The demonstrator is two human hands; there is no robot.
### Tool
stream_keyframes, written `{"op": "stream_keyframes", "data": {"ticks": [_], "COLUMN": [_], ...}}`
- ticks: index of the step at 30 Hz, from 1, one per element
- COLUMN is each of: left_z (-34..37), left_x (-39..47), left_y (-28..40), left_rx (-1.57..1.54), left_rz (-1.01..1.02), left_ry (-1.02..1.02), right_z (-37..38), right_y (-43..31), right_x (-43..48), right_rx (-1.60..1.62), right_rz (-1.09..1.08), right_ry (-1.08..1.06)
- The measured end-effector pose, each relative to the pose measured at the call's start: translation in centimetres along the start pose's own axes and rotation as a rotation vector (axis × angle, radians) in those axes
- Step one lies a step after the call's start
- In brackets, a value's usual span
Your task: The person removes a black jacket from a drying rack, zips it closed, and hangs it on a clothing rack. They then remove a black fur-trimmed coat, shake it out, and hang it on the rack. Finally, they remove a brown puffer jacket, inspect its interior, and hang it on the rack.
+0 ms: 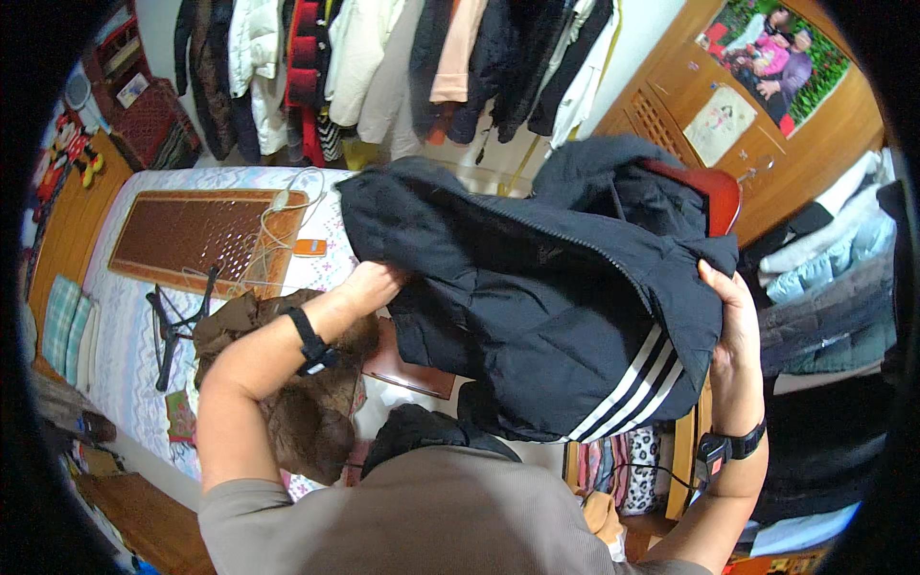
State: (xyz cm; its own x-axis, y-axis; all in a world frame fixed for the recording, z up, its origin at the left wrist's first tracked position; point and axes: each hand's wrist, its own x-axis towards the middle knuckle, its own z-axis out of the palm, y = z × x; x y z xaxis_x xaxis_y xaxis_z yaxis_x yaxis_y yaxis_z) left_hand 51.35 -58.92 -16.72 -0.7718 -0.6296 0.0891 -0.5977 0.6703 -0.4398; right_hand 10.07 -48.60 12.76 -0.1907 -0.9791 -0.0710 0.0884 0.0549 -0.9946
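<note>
A black zip jacket point(496, 287) with three white stripes hangs stretched out between my two hands. My left hand point(374, 284) grips its left edge. At the other side my right hand point(729, 305) holds the cloth near the collar end, with the thumb on top. The zipper's teeth run in a curve across the jacket. Behind the jacket's upper right shows a glossy red curved object point(722, 194), mostly hidden. Below my left forearm, a brown furry garment point(309, 424) lies on the bed's edge.
On the patterned bed point(129, 345) lie a brown mat point(194, 233) with a cord, an orange item point(310, 248) and black hangers point(172, 323). Hanging clothes point(388, 72) line the back. A wooden wardrobe point(647, 86), piled clothes point(826, 273) and a drawer of folded fabrics point(611, 467) are at right.
</note>
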Motion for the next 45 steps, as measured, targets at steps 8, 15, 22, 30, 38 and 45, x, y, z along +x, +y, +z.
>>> {"op": "stream_keyframes", "data": {"ticks": [8, 15, 22, 30, 38, 45], "left_z": [-5.7, 2.0, 11.1, 13.0, 7.8, 7.8], "left_x": [-1.7, 3.5, -0.1, -3.0, -4.9, -4.9], "left_y": [1.7, -0.8, 1.7, 14.7, 19.3, 20.4], "left_rx": [-0.719, -1.272, -1.243, -1.007, -1.205, -1.260], "left_rz": [-0.770, -1.205, -1.179, -0.685, -0.550, -0.536], "left_ry": [0.517, 1.140, -0.301, -1.340, -1.243, -1.181], "right_z": [-2.8, -1.9, -2.2, -4.1, -3.5, -3.5], "right_y": [4.5, 5.7, 6.4, 7.5, 8.6, 8.9], "right_x": [2.7, 1.9, -1.2, -2.0, -2.8, -2.9], "right_rx": [0.089, 0.020, 0.052, -0.047, -0.038, -0.045], "right_rz": [0.146, 0.231, 0.149, 0.153, 0.229, 0.237], "right_ry": [-0.036, -0.113, -0.195, -0.199, -0.198, -0.234]}}
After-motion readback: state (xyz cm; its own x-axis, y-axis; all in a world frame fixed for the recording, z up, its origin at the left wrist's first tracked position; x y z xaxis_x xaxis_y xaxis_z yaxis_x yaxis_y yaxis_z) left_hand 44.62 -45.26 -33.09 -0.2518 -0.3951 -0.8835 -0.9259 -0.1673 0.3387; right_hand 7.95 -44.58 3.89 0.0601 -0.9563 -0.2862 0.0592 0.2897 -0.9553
